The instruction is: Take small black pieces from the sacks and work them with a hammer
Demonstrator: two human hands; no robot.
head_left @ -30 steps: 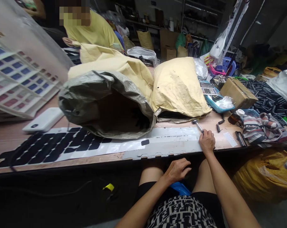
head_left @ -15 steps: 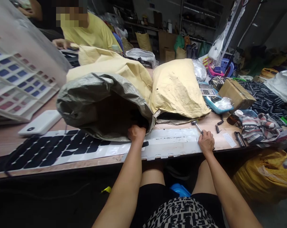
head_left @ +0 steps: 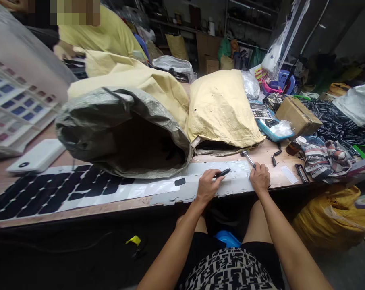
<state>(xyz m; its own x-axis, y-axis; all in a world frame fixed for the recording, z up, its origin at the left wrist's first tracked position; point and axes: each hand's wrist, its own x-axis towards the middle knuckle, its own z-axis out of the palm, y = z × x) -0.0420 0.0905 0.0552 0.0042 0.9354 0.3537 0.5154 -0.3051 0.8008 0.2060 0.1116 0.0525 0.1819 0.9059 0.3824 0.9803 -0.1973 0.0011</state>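
My left hand [head_left: 207,186] is closed on a slim black cylindrical part [head_left: 223,173] over the white board [head_left: 197,193] along the table's front edge. In my right hand [head_left: 260,178] is a small hammer [head_left: 250,160], its metal head pointing away from me near the board's right end. To the left of my left hand gapes an open woven sack [head_left: 122,108], cream outside and grey inside, with dark contents barely visible. Behind both hands lies a second cream sack [head_left: 223,106], dark things showing at its mouth. Two similar black parts [head_left: 273,161] lie right of the hammer.
A white sheet with black stickers [head_left: 58,189] and a white box [head_left: 36,156] lie left, beside a white crate [head_left: 16,108]. On the right are a brown bottle [head_left: 295,146], a striped cloth [head_left: 327,161], a cardboard box [head_left: 297,117] and a blue tray [head_left: 274,131]. A person in yellow [head_left: 100,36] sits opposite.
My left hand has come out of the open sack's mouth and moved right, with a black part in it. My right hand still holds the hammer in about the same place.
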